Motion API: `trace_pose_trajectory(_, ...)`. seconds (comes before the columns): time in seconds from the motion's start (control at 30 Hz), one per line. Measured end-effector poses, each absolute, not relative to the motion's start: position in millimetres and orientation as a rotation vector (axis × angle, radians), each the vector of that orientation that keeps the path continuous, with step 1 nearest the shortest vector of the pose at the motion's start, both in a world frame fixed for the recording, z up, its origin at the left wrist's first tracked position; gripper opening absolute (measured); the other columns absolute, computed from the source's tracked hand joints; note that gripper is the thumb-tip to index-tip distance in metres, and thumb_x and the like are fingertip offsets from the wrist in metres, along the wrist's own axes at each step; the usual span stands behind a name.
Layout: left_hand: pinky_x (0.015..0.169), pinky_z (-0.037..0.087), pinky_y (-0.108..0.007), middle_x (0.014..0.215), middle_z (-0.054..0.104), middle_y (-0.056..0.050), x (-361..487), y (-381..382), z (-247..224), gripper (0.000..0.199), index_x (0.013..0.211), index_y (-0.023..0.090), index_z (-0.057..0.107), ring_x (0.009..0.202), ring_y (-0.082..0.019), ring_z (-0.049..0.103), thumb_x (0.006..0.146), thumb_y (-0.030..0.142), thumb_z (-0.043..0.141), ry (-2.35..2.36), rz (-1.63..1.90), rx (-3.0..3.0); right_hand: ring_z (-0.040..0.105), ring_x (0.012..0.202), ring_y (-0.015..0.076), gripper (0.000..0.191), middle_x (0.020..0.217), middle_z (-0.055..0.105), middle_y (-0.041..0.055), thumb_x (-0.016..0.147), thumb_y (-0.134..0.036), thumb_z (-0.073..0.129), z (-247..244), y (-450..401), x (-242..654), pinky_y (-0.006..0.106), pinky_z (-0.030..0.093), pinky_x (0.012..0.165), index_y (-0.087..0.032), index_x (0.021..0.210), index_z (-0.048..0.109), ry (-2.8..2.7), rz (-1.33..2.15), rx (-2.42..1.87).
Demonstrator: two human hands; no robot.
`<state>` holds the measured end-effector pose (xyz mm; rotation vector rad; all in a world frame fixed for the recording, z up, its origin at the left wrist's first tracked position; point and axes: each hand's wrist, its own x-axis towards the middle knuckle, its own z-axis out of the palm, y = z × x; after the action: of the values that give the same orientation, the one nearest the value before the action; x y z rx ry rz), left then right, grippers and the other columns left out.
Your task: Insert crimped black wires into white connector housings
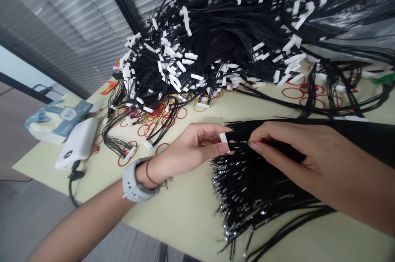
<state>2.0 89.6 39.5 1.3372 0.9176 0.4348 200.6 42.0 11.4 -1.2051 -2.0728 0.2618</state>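
Observation:
Between thumb and fingers, my left hand [205, 144] pinches a small white connector housing [226, 142], with black wire just to its right. A wire with a shiny metal terminal [243, 142] points toward the housing, and the fingertips of my right hand [286, 150] are closed on it. Whether the terminal touches the housing I cannot make out. Under both hands lies a thick bundle of black wires [243, 196], its bare metal terminals facing left. My right hand covers part of that bundle.
Behind is a large heap of black cables [222, 43] with white connectors. Red and yellow rubber bands [154, 118] lie scattered over the table [179, 200]. At the left are a white power bank [78, 142] with a black cable and a tissue pack [60, 118].

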Motion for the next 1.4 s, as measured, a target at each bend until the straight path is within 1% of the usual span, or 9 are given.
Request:
trace_pose_trajectory(0.1, 0.067, 0.049, -0.008, 0.08, 0.068, -0.003, 2, 89, 40, 0.019, 0.095, 0.009, 0.063, 0.071, -0.001, 0.062, 0.077, 0.014, 0.063, 0.93, 0.424, 1.352, 0.051, 0.055, -0.0034, 0.016, 0.073, 0.062, -0.0104, 0.089, -0.03, 0.046, 11, 42, 201, 0.009, 0.037, 0.051, -0.025, 0.086, 0.061, -2.079, 0.305, -1.229)
trace_pose_trajectory(0.2, 0.068, 0.049, -0.009, 0.082, 0.068, -0.003, 1, 89, 39, 0.021, 0.098, 0.01, 0.063, 0.072, -0.001, 0.062, 0.077, 0.015, 0.063, 0.936, 0.421, 1.365, 0.052, 0.055, -0.0016, 0.017, 0.072, 0.062, -0.0091, 0.088, -0.032, 0.047, 10, 40, 200, 0.011, 0.04, 0.053, -0.024, 0.081, 0.061, -2.062, 0.325, -1.27)
trace_pose_trajectory(0.3, 0.068, 0.049, -0.009, 0.082, 0.067, -0.003, 1, 90, 38, 0.025, 0.101, 0.01, 0.062, 0.072, -0.001, 0.061, 0.077, 0.017, 0.063, 0.94, 0.435, 1.372, 0.057, 0.066, 0.001, 0.022, 0.08, 0.063, -0.0059, 0.089, -0.034, 0.045, 10, 36, 199, 0.013, 0.044, 0.059, -0.022, 0.079, 0.06, -2.012, 0.27, -1.277)
trace_pose_trajectory(0.37, 0.067, 0.048, -0.009, 0.082, 0.067, -0.003, 1, 91, 37, 0.026, 0.102, 0.01, 0.062, 0.072, -0.002, 0.061, 0.077, 0.018, 0.064, 0.932, 0.435, 1.382, 0.059, 0.07, 0.0027, 0.025, 0.085, 0.063, -0.0037, 0.09, -0.034, 0.042, 10, 34, 198, 0.015, 0.044, 0.058, -0.021, 0.079, 0.06, -1.979, 0.203, -1.286)
trace_pose_trajectory(0.57, 0.069, 0.05, -0.008, 0.081, 0.068, -0.003, 2, 89, 39, 0.025, 0.101, 0.009, 0.062, 0.072, -0.002, 0.062, 0.077, 0.018, 0.064, 0.924, 0.41, 1.372, 0.055, 0.056, 0.0018, 0.022, 0.071, 0.062, -0.0059, 0.088, -0.032, 0.046, 9, 37, 193, 0.016, 0.038, 0.05, -0.02, 0.077, 0.061, -1.953, 0.147, -1.313)
trace_pose_trajectory(0.7, 0.068, 0.05, -0.009, 0.082, 0.068, -0.004, 3, 87, 39, 0.027, 0.102, 0.01, 0.062, 0.072, -0.002, 0.063, 0.076, 0.016, 0.065, 0.944, 0.401, 1.335, 0.056, 0.056, 0.0017, 0.018, 0.072, 0.062, -0.0059, 0.086, -0.028, 0.047, 8, 40, 191, 0.017, 0.037, 0.051, -0.02, 0.078, 0.061, -1.983, 0.1, -1.32)
trace_pose_trajectory(0.97, 0.069, 0.05, -0.008, 0.08, 0.069, -0.002, 4, 87, 38, 0.025, 0.099, 0.01, 0.063, 0.072, -0.001, 0.063, 0.075, 0.017, 0.067, 0.931, 0.416, 1.306, 0.052, 0.058, 0.003, 0.024, 0.075, 0.059, -0.0029, 0.091, -0.03, 0.04, 5, 35, 194, 0.022, 0.034, 0.053, -0.019, 0.081, 0.059, -2.12, 0.015, -1.341)
trace_pose_trajectory(1.1, 0.068, 0.05, -0.008, 0.081, 0.069, -0.003, 4, 86, 39, 0.025, 0.1, 0.01, 0.062, 0.072, -0.001, 0.063, 0.076, 0.016, 0.066, 0.948, 0.401, 1.32, 0.05, 0.056, 0.0025, 0.026, 0.074, 0.058, -0.0035, 0.092, -0.031, 0.039, 4, 35, 192, 0.021, 0.034, 0.053, -0.019, 0.08, 0.06, -2.124, 0.066, -1.336)
trace_pose_trajectory(1.4, 0.066, 0.05, -0.004, 0.081, 0.069, -0.002, 3, 81, 31, 0.028, 0.1, 0.012, 0.063, 0.072, 0.0, 0.063, 0.075, 0.024, 0.068, 0.885, 0.442, 1.39, 0.051, 0.056, 0.0024, 0.025, 0.072, 0.055, -0.0022, 0.091, -0.024, 0.041, 3, 32, 187, 0.021, 0.032, 0.049, -0.016, 0.076, 0.06, -2.123, -0.092, -1.273)
